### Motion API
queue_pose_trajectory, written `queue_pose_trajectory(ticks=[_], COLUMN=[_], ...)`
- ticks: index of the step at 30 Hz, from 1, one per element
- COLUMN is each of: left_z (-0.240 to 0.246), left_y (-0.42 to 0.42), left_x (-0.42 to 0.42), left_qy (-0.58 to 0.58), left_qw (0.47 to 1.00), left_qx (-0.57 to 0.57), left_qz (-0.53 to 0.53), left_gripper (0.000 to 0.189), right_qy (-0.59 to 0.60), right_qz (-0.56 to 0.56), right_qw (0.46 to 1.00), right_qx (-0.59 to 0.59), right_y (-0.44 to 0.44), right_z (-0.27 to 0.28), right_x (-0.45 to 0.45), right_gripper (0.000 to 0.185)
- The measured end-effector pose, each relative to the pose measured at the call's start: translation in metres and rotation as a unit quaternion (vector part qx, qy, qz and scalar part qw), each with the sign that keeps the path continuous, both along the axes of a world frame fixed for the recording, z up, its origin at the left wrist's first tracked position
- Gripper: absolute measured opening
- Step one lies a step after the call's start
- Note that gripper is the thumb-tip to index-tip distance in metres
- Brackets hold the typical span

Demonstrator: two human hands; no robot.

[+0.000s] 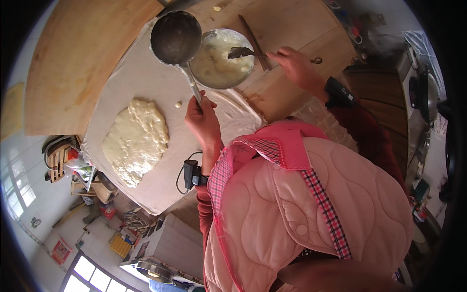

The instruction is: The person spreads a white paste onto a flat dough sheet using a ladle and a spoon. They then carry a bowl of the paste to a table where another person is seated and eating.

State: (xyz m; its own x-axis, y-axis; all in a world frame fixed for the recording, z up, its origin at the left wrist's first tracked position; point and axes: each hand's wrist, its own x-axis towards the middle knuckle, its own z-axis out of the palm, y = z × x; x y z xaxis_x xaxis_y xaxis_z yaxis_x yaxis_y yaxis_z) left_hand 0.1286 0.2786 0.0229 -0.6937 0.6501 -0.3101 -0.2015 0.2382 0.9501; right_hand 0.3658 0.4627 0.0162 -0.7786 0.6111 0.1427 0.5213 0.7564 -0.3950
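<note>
My left hand (203,117) grips the handle of a large dark ladle (176,38), whose bowl hangs over the cloth's edge beside a round metal basin (222,75). The basin holds a pale, wet, lumpy mixture. My right hand (297,68) is shut on the thin handle of a dark spoon (240,52); the spoon's head is over or in the mixture, which I cannot tell. A broad, glossy mass of pale batter or soft dough (136,140) lies spread on a whitish cloth (178,146). One small blob of it sits apart, near my left hand.
A pair of wooden sticks (254,42) lies right of the basin on the wooden table (288,22). A large wooden board (78,62) borders the cloth. A stove-like counter with a pan (430,96) stands at the far right, a wooden chair (58,162) at the left.
</note>
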Motion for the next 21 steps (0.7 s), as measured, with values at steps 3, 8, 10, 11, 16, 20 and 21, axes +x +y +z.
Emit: queue_pose_trajectory(ticks=[3,8,10,11,16,20,21], left_z=[-0.02,-0.062,-0.073,-0.077,-0.081,-0.08,-0.081], left_y=[0.008,0.024,0.029,0.032,0.047,0.057,0.06], left_x=[0.007,0.008,0.01,0.012,0.022,0.021,0.02], left_qy=[0.074,0.203,0.208,0.204,0.199,0.113,0.126], left_qw=[0.997,0.978,0.977,0.977,0.977,0.987,0.985], left_qx=[-0.017,-0.007,-0.01,-0.02,-0.011,-0.002,0.001], left_qz=[0.01,0.04,0.051,0.058,0.077,0.111,0.12], left_gripper=[0.014,0.022,0.026,0.028,0.022,0.013,0.011], right_qy=[0.031,0.1,0.104,0.107,0.125,0.113,0.122], right_qz=[-0.023,-0.045,-0.053,-0.057,-0.075,-0.077,-0.08], right_qw=[0.999,0.992,0.992,0.991,0.988,0.988,0.987], right_qx=[-0.025,-0.056,-0.051,-0.05,-0.049,-0.071,-0.064], right_y=[-0.002,-0.009,-0.011,-0.011,-0.013,-0.013,-0.012], right_z=[-0.016,-0.044,-0.053,-0.056,-0.063,-0.062,-0.061], right_x=[0.01,0.019,0.019,0.018,0.019,0.025,0.027], right_gripper=[0.045,0.042,0.039,0.038,0.035,0.034,0.035])
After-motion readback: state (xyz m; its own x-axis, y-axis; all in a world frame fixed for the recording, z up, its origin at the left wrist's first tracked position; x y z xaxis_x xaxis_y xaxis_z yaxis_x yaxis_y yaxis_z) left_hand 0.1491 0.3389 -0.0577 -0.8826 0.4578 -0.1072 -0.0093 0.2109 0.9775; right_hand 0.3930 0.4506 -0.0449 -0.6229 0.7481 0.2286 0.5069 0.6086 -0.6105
